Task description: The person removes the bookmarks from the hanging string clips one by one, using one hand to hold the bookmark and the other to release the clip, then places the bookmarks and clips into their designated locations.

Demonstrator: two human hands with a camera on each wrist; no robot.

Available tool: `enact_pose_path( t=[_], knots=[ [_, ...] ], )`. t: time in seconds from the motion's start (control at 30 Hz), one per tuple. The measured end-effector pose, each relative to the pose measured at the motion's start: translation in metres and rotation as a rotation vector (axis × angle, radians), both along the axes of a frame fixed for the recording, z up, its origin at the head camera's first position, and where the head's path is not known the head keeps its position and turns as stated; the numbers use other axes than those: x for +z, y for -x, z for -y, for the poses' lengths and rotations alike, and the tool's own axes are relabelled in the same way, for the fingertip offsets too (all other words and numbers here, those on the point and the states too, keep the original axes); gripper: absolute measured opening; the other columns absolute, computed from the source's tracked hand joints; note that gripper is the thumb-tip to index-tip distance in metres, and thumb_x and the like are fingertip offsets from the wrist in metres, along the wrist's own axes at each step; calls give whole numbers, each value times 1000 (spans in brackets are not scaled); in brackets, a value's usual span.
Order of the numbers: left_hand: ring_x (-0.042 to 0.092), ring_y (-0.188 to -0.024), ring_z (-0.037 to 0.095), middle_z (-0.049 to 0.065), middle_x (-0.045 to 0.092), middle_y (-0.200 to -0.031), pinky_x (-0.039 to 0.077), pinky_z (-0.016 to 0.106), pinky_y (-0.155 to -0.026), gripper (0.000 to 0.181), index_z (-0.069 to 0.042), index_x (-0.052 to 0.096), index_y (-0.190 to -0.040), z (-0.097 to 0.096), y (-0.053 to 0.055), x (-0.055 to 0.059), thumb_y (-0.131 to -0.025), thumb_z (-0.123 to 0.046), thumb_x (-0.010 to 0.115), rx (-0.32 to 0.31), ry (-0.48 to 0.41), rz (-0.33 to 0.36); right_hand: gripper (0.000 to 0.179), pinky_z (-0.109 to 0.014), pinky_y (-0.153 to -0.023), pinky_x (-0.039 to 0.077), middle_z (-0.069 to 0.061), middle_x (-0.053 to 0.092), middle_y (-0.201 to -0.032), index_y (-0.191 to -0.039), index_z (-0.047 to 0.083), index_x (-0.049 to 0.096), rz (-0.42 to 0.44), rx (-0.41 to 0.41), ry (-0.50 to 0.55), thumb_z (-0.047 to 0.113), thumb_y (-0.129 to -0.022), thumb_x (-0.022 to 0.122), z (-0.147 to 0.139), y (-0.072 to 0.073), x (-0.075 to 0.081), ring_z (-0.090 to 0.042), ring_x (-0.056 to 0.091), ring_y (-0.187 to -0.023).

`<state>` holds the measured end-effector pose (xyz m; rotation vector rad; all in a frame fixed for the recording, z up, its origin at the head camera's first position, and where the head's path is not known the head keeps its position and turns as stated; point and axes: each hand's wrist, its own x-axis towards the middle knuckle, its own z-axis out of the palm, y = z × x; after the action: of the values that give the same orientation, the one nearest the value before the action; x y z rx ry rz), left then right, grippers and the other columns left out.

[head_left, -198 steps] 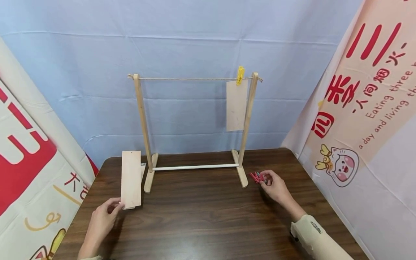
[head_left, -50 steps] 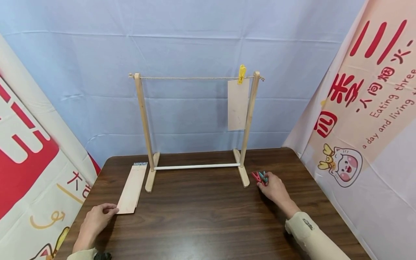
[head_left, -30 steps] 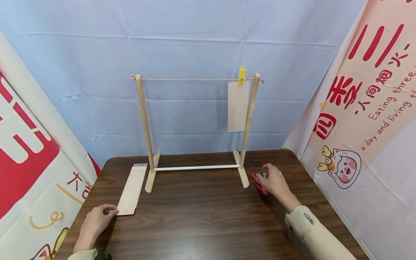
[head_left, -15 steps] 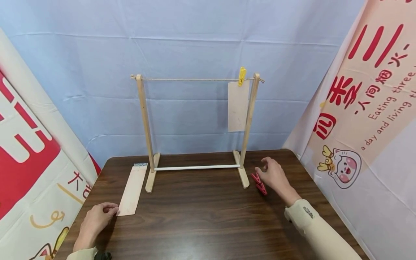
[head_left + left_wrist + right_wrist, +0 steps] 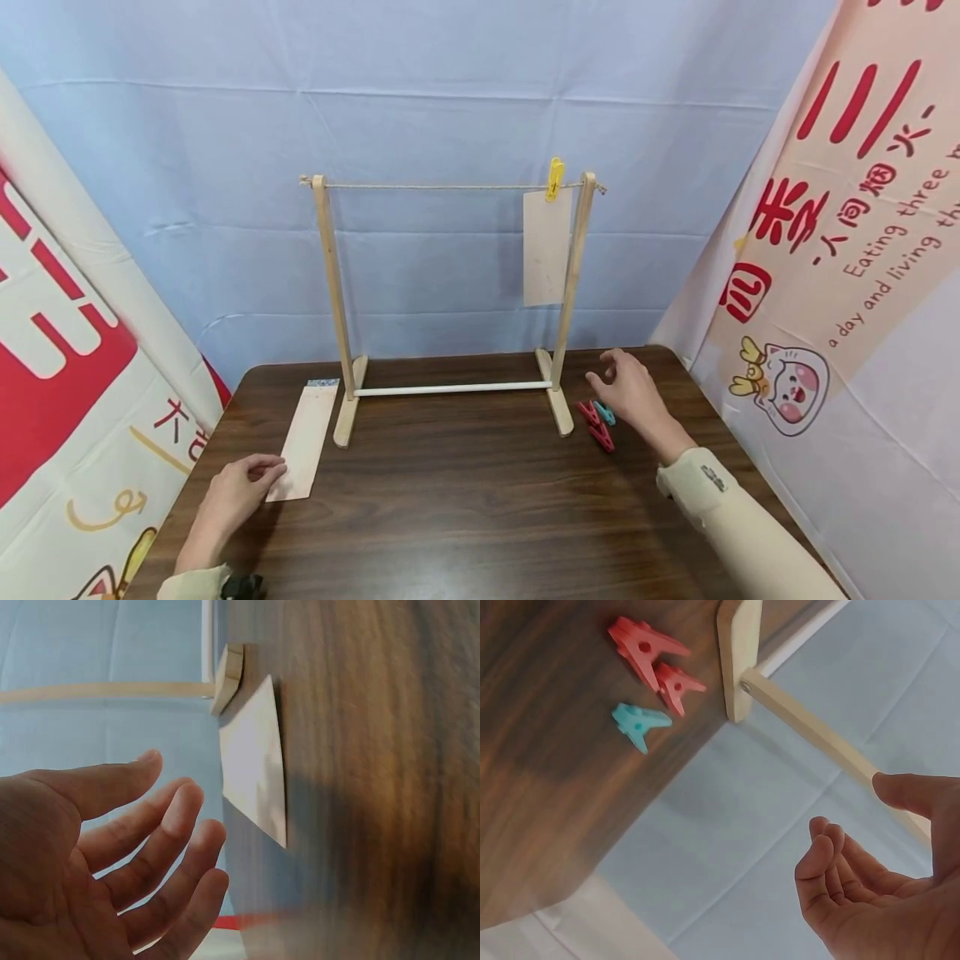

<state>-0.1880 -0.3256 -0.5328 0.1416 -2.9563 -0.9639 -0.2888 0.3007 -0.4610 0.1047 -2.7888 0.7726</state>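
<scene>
My left hand (image 5: 234, 493) hovers at the near end of a thin pale wooden board (image 5: 306, 442), fingers loosely bent and holding nothing. In the left wrist view that board (image 5: 255, 761) lies on the table, apart from the fingertips. A patterned blue-grey edge (image 5: 322, 383) shows at its far end. My right hand (image 5: 632, 395) is raised over the right side of the table, thumb and fingers spread with nothing between them. Below it lie two red clothespins (image 5: 643, 649) and a teal clothespin (image 5: 639, 724), close together.
A wooden stand (image 5: 331, 283) with a string (image 5: 442, 187) across its top stands at the back. Near its right post a yellow clothespin (image 5: 554, 178) holds a hanging wooden board (image 5: 547, 250). A white bar (image 5: 453, 389) joins the stand's feet. Cloth surrounds the table (image 5: 465, 492).
My left hand has laid the raised board down and come off it. My right hand has let go of the clothespins and lifted away toward the back, leaving them on the table.
</scene>
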Motion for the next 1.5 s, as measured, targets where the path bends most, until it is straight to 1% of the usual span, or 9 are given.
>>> enact_pose_path(
  t=[0.17, 0.33, 0.5, 0.7, 0.83, 0.97, 1.17, 1.33, 1.5],
  knots=[
    [71, -112, 45, 23, 77, -119, 54, 64, -92, 34, -3, 76, -126, -7, 2, 3, -106, -31, 71, -9, 3, -37, 46, -58, -83, 54, -24, 68, -105, -134, -7, 62, -47, 17, -2, 24, -102, 74, 0, 3, 11, -40, 66, -94],
    [75, -107, 40, 17, 79, -116, 55, 61, -92, 31, -4, 77, -125, -15, 5, 6, -106, -28, 72, -16, -12, -98, 46, -59, -85, 53, -25, 69, -107, -135, -7, 62, -68, 28, 13, 23, -103, 73, 1, 4, 21, -41, 66, -97],
    [76, -105, 38, 14, 80, -113, 56, 60, -93, 28, -5, 78, -124, -23, 7, 7, -106, -26, 72, -23, -36, -136, 46, -57, -83, 53, -24, 68, -106, -136, -6, 62, -93, 38, 17, 24, -103, 72, 4, 4, 30, -39, 66, -94],
    [76, -105, 38, 14, 80, -113, 57, 59, -93, 29, -7, 78, -124, -30, 10, 7, -106, -28, 72, -34, -38, -163, 43, -54, -79, 54, -22, 68, -106, -135, -6, 63, -116, 48, 16, 22, -103, 73, 6, 5, 38, -36, 65, -92],
    [76, -104, 38, 15, 79, -114, 58, 59, -92, 29, -7, 78, -125, -35, 13, 10, -106, -28, 73, -46, -42, -190, 43, -52, -78, 53, -24, 68, -107, -134, -6, 64, -140, 56, 25, 22, -103, 73, 7, 7, 44, -35, 64, -90],
    [76, -103, 38, 15, 79, -113, 58, 58, -91, 29, -7, 78, -125, -40, 17, 14, -106, -28, 72, -60, -30, -220, 42, -49, -76, 52, -22, 68, -106, -134, -5, 64, -165, 56, 23, 22, -103, 73, 7, 9, 49, -32, 63, -87],
    [75, -104, 38, 15, 79, -115, 59, 57, -89, 28, -7, 77, -127, -49, 22, 19, -106, -25, 72, -68, -45, -216, 41, -45, -72, 49, -19, 67, -104, -134, -4, 65, -203, 69, 16, 23, -104, 72, 8, 8, 59, -30, 61, -85],
    [75, -104, 36, 13, 79, -114, 60, 56, -90, 28, -8, 77, -127, -55, 26, 21, -105, -25, 73, -74, -66, -229, 40, -44, -71, 48, -21, 68, -105, -132, -4, 65, -229, 85, 28, 24, -104, 73, 10, 8, 68, -30, 61, -85],
    [75, -105, 35, 13, 79, -114, 59, 54, -93, 30, -7, 76, -128, -60, 28, 23, -106, -27, 73, -88, -86, -245, 40, -45, -73, 48, -23, 68, -108, -133, -4, 65, -232, 90, 33, 24, -104, 72, 12, 10, 75, -31, 61, -86]
  ],
)
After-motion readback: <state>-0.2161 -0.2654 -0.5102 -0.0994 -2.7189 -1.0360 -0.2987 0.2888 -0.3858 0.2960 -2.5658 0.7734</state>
